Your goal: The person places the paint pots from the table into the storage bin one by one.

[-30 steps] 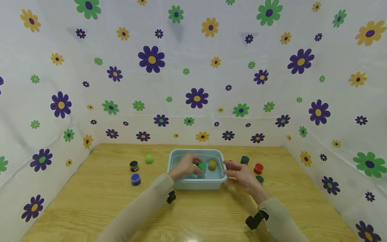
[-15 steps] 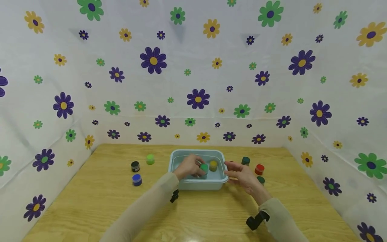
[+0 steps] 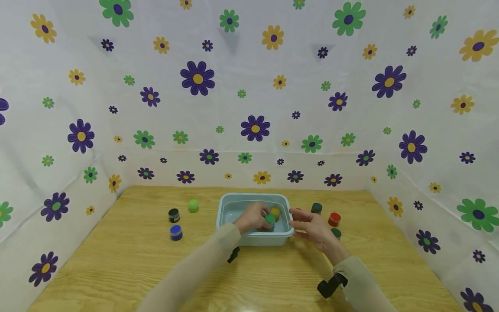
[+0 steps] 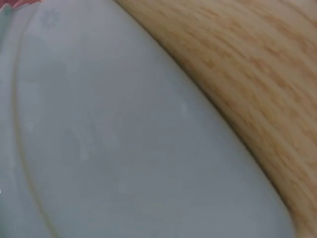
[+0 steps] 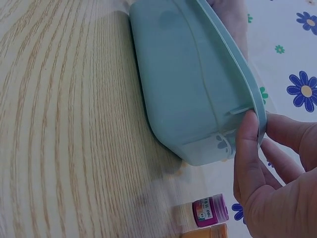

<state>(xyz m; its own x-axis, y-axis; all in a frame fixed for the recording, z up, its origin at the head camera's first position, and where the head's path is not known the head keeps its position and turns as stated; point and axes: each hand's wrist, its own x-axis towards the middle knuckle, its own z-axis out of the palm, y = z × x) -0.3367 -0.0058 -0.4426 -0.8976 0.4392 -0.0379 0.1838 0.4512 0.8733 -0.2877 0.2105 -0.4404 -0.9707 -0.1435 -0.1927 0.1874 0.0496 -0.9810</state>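
Note:
In the head view my left hand reaches over the near rim of a pale blue plastic tub. Its fingers pinch a small paint jar with a green lid inside the tub, towards the right end. Close behind that jar stands a yellow-lidded one, partly covered. My right hand grips the tub's right rim between thumb and fingers, as the right wrist view also shows at the tub's corner. Only the tub's outer wall and the wooden table appear in the left wrist view; the left hand's fingers are hidden there.
Left of the tub stand black, blue and light green jars. To its right are a red jar and two dark green-lidded jars. Purple and orange jars show beside the right hand. Flowered cloth surrounds the table.
My left hand has carried the green-lidded jar to the right inside the tub, up close to the yellow-lidded one. The right hand keeps its hold on the rim.

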